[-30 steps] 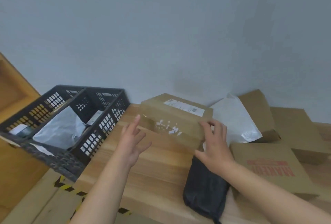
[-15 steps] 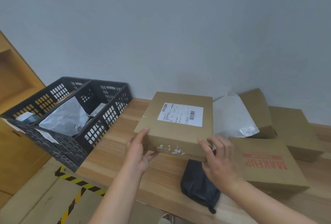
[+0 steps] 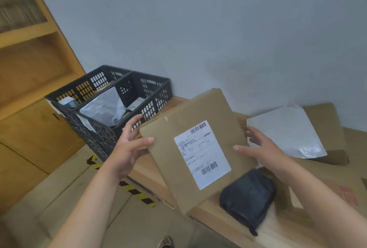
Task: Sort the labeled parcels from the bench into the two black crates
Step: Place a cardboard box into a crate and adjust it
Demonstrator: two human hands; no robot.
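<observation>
Left hand (image 3: 129,144) pinched a labelled box (image 3: 190,112) at its left edge, thumb on top. Right hand (image 3: 260,148) pressed the right edge, fingers straight. The box was tilted above the bench (image 3: 145,168), beside the crates (image 3: 151,89).

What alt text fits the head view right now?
Left hand grips a labeled cardboard box above the wooden bench, right hand touching its opposite edge. Two black crates holding parcels stand to the left; a black pouch and white mailer lie to the right.

Crates (image 3: 119,97) left of parcels (image 3: 286,130)
</observation>
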